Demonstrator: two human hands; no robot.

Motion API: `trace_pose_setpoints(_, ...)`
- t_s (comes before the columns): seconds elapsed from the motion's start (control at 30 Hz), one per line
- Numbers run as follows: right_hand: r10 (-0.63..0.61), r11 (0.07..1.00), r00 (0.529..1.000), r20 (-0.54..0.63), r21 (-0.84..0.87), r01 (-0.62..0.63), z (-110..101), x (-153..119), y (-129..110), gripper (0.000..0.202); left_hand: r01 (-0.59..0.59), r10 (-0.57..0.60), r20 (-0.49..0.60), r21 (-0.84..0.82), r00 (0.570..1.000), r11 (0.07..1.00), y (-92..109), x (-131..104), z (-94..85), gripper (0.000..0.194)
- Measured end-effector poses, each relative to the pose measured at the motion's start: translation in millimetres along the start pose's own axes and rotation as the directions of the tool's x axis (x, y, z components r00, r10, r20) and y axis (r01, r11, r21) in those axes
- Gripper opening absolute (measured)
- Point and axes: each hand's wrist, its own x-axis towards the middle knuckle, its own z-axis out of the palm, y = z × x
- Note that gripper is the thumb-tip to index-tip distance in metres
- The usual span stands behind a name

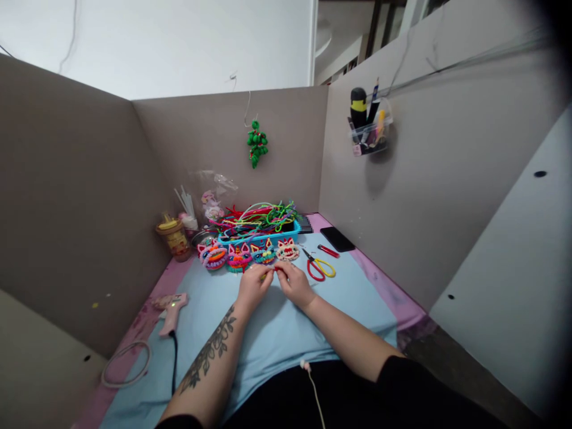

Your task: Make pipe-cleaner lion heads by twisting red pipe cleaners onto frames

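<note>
My left hand and my right hand meet over the blue cloth, both closed with fingertips pinched. Between them shows a small bit of red pipe cleaner, mostly hidden by the fingers. A speck of yellow-green peeks out by the left fingers. Just beyond the hands stand several colourful pipe-cleaner animal faces: a purple and orange one, a pink one, a blue one and a cream one. To the right of my right hand lie scissors with red and yellow handles, blades spread.
A blue basket overflows with pipe cleaners. A red cutter and a black phone lie right. At left are a pink glue gun with its cord and a brown cup. Grey panels enclose the table.
</note>
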Motion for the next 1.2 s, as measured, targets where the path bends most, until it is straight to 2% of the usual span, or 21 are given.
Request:
trace_pose_setpoints(0.3,0.067,0.997,0.997,0.025,-0.026,-0.066,-1.1,-1.3,-3.0,0.015,-0.055,0.054,0.012,0.11,0.998,0.992,-2.7,-2.2,5.9,0.018)
trace_pose_setpoints(0.63,0.093,0.994,0.996,0.016,-0.061,-0.092,1.8,-0.9,-1.3,0.013,-0.016,0.015,0.036,0.031,0.999,0.999,-1.8,-4.1,6.3,0.02)
trace_pose_setpoints(0.8,0.073,0.99,0.997,-0.024,-0.12,-0.075,2.8,-0.1,1.3,0.014,0.108,-0.103,0.05,-0.118,0.993,0.987,2.1,-3.4,6.3,0.025)
trace_pose_setpoints(0.93,0.031,0.979,0.998,-0.05,-0.198,-0.041,0.4,1.4,1.6,0.014,0.237,-0.224,0.08,-0.247,0.971,0.939,5.4,-1.0,8.3,0.03)
trace_pose_setpoints(1.03,-0.008,0.973,0.998,-0.059,-0.231,-0.006,-1.3,2.5,2.1,0.013,0.343,-0.324,0.115,-0.372,0.939,0.862,8.0,0.9,10.4,0.031)
trace_pose_setpoints(1.2,-0.052,0.969,0.995,-0.087,-0.245,0.03,-0.2,2.7,4.1,0.012,0.508,-0.467,0.221,-0.518,0.857,0.688,11.5,1.6,13.8,0.031)
